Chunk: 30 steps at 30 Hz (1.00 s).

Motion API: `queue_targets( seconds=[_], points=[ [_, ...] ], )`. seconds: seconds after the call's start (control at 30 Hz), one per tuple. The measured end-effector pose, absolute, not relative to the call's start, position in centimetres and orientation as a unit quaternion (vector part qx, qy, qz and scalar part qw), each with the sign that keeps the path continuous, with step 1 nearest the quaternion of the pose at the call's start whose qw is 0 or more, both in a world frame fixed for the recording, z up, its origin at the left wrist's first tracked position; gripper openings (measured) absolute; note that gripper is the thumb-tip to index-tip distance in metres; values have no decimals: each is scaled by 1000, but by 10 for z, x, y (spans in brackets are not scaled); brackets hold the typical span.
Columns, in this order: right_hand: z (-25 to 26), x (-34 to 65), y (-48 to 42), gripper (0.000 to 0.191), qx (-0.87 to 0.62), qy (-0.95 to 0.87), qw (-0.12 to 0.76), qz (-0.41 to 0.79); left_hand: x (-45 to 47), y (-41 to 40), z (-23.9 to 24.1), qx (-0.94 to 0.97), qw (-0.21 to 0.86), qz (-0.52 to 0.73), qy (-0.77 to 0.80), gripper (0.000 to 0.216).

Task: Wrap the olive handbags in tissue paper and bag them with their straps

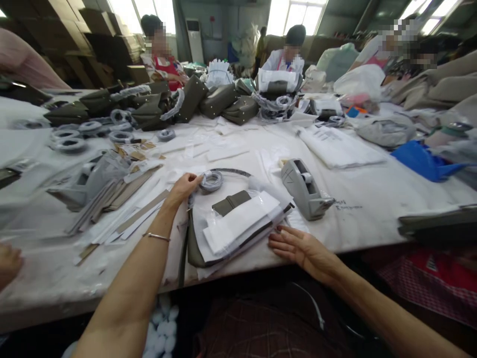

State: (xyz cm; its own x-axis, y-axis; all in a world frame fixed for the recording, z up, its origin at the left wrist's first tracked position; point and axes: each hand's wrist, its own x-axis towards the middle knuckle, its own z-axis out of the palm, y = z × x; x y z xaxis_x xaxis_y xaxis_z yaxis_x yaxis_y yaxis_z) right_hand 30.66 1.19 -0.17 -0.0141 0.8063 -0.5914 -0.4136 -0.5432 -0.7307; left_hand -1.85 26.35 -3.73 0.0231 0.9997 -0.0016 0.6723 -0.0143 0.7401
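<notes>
In front of me an olive-green handbag (196,251) lies flat on the table, partly covered by white paper sheets (242,223). A small olive flap or pouch (231,202) shows among the sheets. At the bag's top left is a coiled strap (211,182) in clear wrapping. My left hand (185,188) has its fingers closed at the coil's left edge and appears to pinch it. With fingers stretched out, my right hand (294,247) rests beside the bag's lower right corner, its fingertips close to or touching the papers.
A grey tape dispenser (303,189) stands right of the bag; another dispenser (89,181) is on the left. Cardboard strips (126,194) lie nearby. Several olive bags (219,102) and wrapped coils (69,141) fill the back. Another person's hand (9,263) is at far left.
</notes>
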Motion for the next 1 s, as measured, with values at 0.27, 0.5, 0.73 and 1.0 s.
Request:
queue_targets(
  seconds=[0.27, 0.5, 0.73, 1.0],
  points=[
    [-5, 282, 45, 46, -532, -78, 477, 695, 22, 255, -21, 681, 146, 151, 701, 38],
    [2, 269, 97, 50, -550, -150, 466, 677, 23, 248, -17, 664, 120, 137, 725, 32],
    [6, 255, 148, 32, -598, -182, 476, 618, 25, 254, 6, 658, 76, 197, 723, 23],
    [67, 336, 223, 22, -502, -198, 627, 561, 85, 354, 122, 680, -8, 335, 652, 29]
  ],
)
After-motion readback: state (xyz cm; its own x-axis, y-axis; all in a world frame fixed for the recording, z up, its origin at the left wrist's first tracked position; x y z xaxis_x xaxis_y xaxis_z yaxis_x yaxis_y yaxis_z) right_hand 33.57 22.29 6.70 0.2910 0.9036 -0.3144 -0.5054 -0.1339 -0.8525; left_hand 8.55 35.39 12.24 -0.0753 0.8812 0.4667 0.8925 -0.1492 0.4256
